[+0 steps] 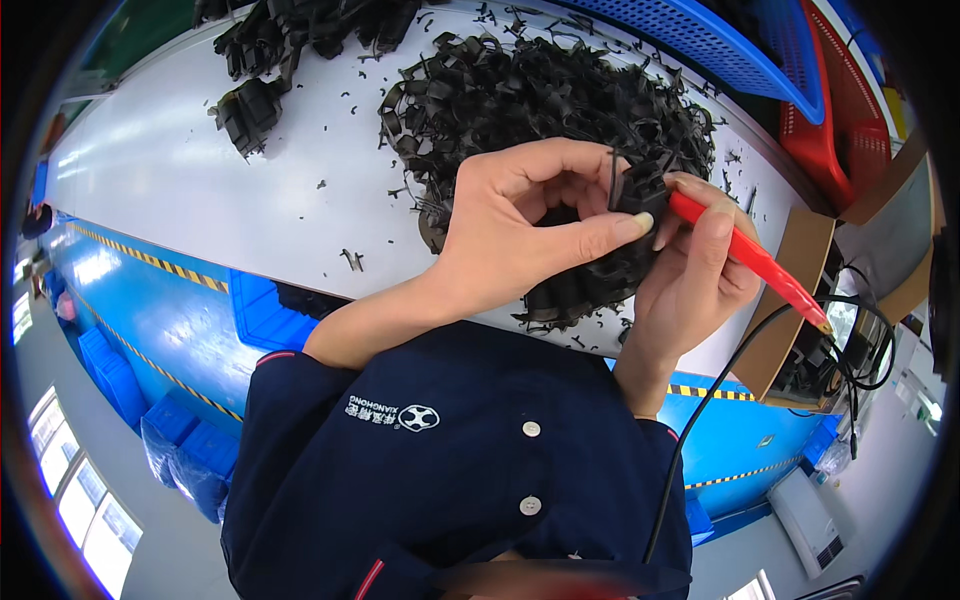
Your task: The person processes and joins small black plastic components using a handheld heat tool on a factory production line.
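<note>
My left hand (505, 235) pinches a small black plastic part (640, 192) between thumb and fingers, above the front of the pile. Closed around a slim red pen-shaped tool (762, 262), my right hand (690, 280) is just to the right of that part. The tool's working tip is hidden at the part, so I cannot tell its kind. Behind and beneath both hands spreads a large heap of similar black plastic parts (530, 95).
The white table (190, 170) carries scattered black scraps and another cluster of black parts (250, 115) at the far left. A blue perforated basket (700, 45) and a red crate (830, 150) stand at the back right. Near a cardboard box (785, 300) runs a black cable (725, 360).
</note>
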Available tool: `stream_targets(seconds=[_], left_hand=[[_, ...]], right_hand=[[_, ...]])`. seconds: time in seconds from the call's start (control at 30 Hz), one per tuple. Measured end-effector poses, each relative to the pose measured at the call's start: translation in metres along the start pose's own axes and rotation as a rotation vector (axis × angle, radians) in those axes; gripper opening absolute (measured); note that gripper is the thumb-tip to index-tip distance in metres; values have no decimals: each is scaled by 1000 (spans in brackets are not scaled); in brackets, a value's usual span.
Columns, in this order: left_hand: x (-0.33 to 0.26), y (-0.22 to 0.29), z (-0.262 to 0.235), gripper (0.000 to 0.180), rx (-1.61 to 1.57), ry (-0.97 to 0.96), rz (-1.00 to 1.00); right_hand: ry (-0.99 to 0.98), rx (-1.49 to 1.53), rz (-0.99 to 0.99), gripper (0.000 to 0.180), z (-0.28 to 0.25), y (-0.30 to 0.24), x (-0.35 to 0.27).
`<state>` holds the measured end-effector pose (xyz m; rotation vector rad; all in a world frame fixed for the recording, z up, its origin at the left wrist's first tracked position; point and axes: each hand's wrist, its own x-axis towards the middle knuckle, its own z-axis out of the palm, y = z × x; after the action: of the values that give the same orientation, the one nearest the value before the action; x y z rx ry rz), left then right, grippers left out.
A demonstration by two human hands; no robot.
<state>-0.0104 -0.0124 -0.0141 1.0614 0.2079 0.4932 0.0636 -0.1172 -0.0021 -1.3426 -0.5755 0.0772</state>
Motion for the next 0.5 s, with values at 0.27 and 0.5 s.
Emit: stream_targets(seconds=[0.27,0.5], left_hand=[[1,7,-1,23,-44,-2,-50],[-1,7,-3,24,133,-24,20]], right_hand=[[-41,133,-23,28,-1,2,-1],[-68,-32,-90,34,0,2,-2]])
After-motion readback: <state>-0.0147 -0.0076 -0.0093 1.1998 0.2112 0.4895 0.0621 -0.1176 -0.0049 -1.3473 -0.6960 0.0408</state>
